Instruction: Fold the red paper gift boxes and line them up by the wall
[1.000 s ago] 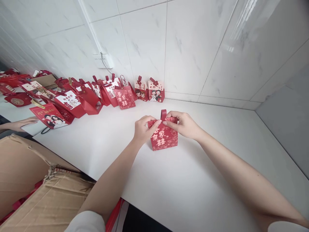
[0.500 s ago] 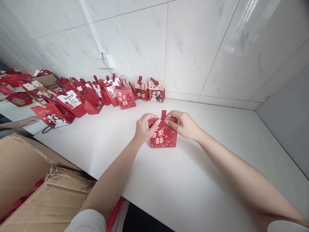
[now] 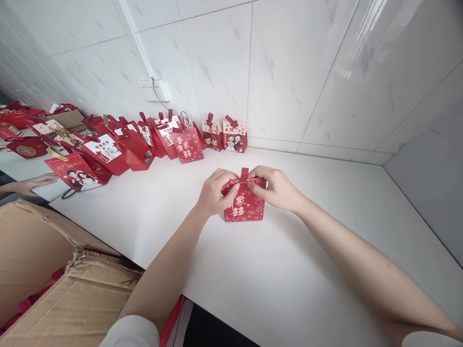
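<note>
A red gift box [image 3: 249, 207] with pale printed characters and flowers stands upright on the white table. Its top edge is pinched from both sides by my hands. My left hand [image 3: 217, 191] grips the top left part, thumb on the front and fingers behind. My right hand [image 3: 274, 187] holds the top right part the same way. Between the two thumbs a dark red ribbon loop [image 3: 244, 174] sticks up from the box's top. The fingers behind the box are partly hidden.
Several red gift boxes [image 3: 108, 152] stand in a row along the tiled wall at left. Open cardboard boxes [image 3: 72, 299] flank the table's front left edge. Another person's hand [image 3: 36, 183] rests at the far left. A socket strip [image 3: 155, 90] is on the wall.
My left hand has shifted slightly left and down along the box's top edge, and the top now looks a little bent there. My right hand has barely moved.
</note>
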### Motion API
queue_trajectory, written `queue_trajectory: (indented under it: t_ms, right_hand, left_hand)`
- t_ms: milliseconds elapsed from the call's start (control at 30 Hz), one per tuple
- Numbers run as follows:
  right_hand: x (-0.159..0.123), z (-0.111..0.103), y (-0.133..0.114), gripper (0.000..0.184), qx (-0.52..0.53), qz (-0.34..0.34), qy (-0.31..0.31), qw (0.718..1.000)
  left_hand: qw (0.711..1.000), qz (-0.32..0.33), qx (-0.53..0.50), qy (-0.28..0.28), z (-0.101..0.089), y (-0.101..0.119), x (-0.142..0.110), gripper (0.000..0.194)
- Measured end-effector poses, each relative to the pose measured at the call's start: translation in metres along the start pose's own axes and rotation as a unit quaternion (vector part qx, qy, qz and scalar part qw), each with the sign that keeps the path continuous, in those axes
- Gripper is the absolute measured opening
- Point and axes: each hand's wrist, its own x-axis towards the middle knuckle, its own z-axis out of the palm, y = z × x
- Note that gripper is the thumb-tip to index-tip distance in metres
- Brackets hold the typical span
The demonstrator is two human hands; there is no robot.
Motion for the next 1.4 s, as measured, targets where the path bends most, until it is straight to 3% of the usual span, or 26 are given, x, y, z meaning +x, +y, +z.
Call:
queue_trajectory:
  t_ms: [833,1133,1400]
  right_hand:
    - [-0.001,0.001,0.009,0.006,-0.025,-0.082,0.008,0.996]
    - [-0.002,0.005,0.01,0.007,-0.028,-0.068,0.024,0.997]
    - [-0.003,0.009,0.011,0.008,-0.033,-0.097,0.047,0.994]
  left_hand:
    - [0.999,-0.007,-0.026,0.023,0.005,-0.002,-0.001,0.005]
    - [0.997,-0.049,-0.053,0.022,0.009,-0.003,-0.002,0.005]
    - [0.992,-0.071,-0.094,0.033,0.013,-0.005,-0.003,0.005]
